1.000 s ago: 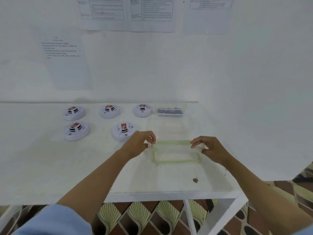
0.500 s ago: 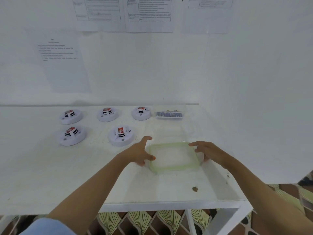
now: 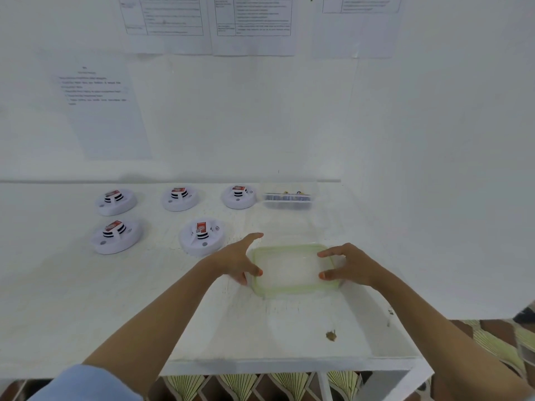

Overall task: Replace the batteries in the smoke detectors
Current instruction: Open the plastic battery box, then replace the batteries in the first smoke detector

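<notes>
Several white round smoke detectors, each with a red label on top, stand in two rows on the white table; the nearest one (image 3: pixel 202 236) is just left of my left hand. A clear box of batteries (image 3: pixel 288 197) sits at the back by the wall. A clear lid with a green rim (image 3: pixel 289 269) lies flat on the table between my hands. My left hand (image 3: pixel 234 261) has its fingers spread, the thumb touching the lid's left edge. My right hand (image 3: pixel 350 264) rests on the lid's right edge with thumb and forefinger tips on it.
The white table (image 3: pixel 86 299) ends at a front edge close to me and meets white walls behind and on the right. Printed sheets hang on the back wall. A small brown speck (image 3: pixel 331 335) lies near the front right. Patterned floor shows below.
The lid was held up on edge between both hands, then tilted down, and now lies flat on the table. My left hand's fingers have spread out from it.
</notes>
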